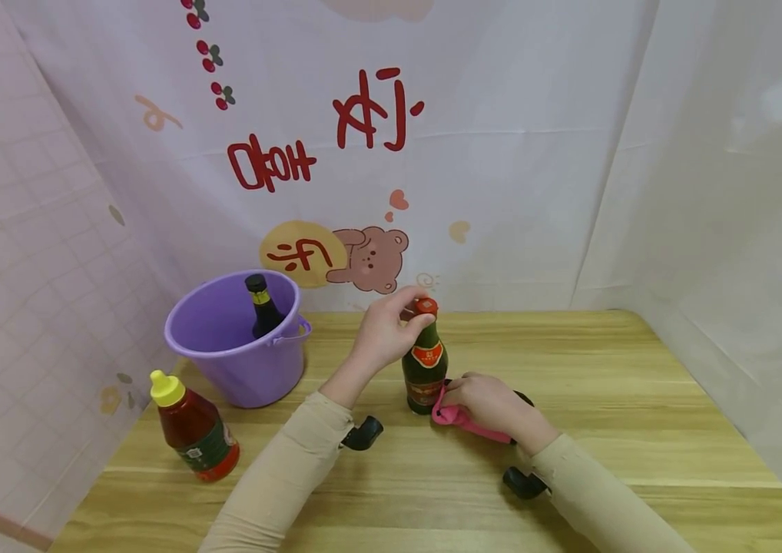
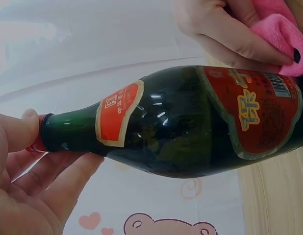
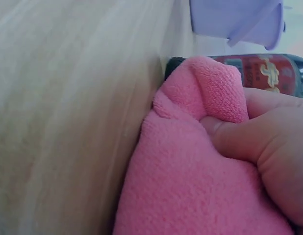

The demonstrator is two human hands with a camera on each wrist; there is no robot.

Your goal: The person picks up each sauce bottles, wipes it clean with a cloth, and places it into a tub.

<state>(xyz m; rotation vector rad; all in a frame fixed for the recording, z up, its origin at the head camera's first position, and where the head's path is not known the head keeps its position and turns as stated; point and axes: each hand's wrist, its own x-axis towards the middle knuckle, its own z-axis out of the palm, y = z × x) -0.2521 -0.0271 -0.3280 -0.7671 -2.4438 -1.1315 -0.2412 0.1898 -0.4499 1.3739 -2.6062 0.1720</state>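
The left hand [image 1: 384, 332] grasped the green bottle [image 1: 425, 370] at the top, its thumb and fingers curled around the neck and red cap [image 1: 426, 306]. The bottle stood upright on the table [image 1: 612, 399], in front of the curtain [image 1: 508, 169]. The right hand [image 1: 491, 401] pinched a pink cloth [image 1: 458, 418] between thumb and fingers, low at the bottle's right side, level with the lower label [image 2: 259, 110]. Part of the cloth hung from the grip towards the person's right sleeve [image 1: 591, 491].

To the left stood a purple bucket [image 1: 246, 378], its handle hanging on the side nearest the green bottle. A dark bottle [image 1: 265, 315] leaned inside it. Nearer the person, a sauce bottle [image 1: 197, 434] with a yellow cap stood just beside the bucket.
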